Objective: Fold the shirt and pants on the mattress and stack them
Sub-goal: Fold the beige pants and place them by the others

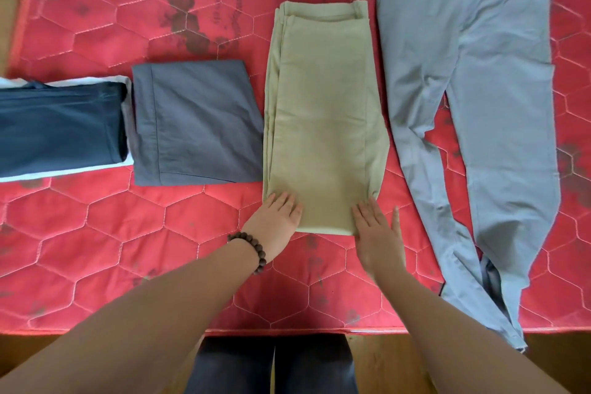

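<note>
Both hands lie flat with straight fingers at the near end of the khaki pants (323,112). The left hand (277,222), with a bead bracelet (252,251) on its wrist, presses the near left corner; its fingertips rest on the cloth. The right hand (377,233) lies at the near right corner, fingers on the cloth's edge and thumb spread out over the mattress (128,227). Neither hand grips anything.

The khaki pants are folded into a long narrow strip that runs away from the person, waistband at the far end. Just to their left lies a folded grey garment (195,123), touching or nearly touching them. Farther left is a folded navy garment (60,128) lying on something white (64,171). To the right of the khaki pants, a pair of light grey pants (499,99) lies spread out unfolded, its legs reaching past the mattress's near edge. The mattress is red, quilted in hexagons, with dark stains.
</note>
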A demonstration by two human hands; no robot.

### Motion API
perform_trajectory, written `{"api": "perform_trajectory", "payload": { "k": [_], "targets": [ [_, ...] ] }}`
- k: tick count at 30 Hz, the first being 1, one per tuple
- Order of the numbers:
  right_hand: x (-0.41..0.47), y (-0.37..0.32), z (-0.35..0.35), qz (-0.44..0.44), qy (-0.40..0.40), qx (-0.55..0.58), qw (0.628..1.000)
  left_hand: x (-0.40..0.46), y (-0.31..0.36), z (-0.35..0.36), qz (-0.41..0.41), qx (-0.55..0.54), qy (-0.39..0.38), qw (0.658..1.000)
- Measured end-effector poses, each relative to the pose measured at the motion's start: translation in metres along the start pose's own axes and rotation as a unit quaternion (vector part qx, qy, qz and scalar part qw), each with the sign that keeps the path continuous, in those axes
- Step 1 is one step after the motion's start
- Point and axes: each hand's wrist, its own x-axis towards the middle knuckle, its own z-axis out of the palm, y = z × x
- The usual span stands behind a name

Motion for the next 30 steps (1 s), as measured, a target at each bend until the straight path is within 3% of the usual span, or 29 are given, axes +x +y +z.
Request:
{"api": "perform_trajectory", "payload": {
  "k": [3,8,15,19,24,25,27,30],
  "targets": [
    [-0.012,0.008,-0.033,-0.036,0.065,0.106,0.992,-0.017,-0.005,-0.037,-0.001,-0.1,0.055,0.994],
    [-0.036,0.018,-0.105,-0.081,0.14,0.235,0.958,-0.058,-0.016,-0.092,-0.027,-0.255,0.173,0.951],
    [-0.057,0.024,-0.167,-0.052,0.105,0.362,0.925,-0.087,-0.022,-0.143,-0.053,-0.333,0.228,0.913],
    [-0.031,0.027,-0.186,0.022,0.07,0.52,0.851,-0.07,-0.036,-0.156,-0.158,-0.42,0.262,0.854],
    [0.029,0.033,-0.193,0.07,0.064,0.647,0.757,-0.013,-0.068,-0.158,-0.262,-0.573,0.285,0.722],
    [0.043,0.036,-0.19,0.071,0.035,0.651,0.755,0.003,-0.075,-0.157,-0.271,-0.594,0.285,0.702],
    [0.072,0.043,-0.179,0.081,-0.018,0.606,0.791,0.037,-0.091,-0.158,-0.283,-0.611,0.28,0.684],
    [0.122,0.056,-0.172,0.105,0.023,0.601,0.792,0.088,-0.116,-0.17,-0.273,-0.593,0.31,0.691]
  ]
}}
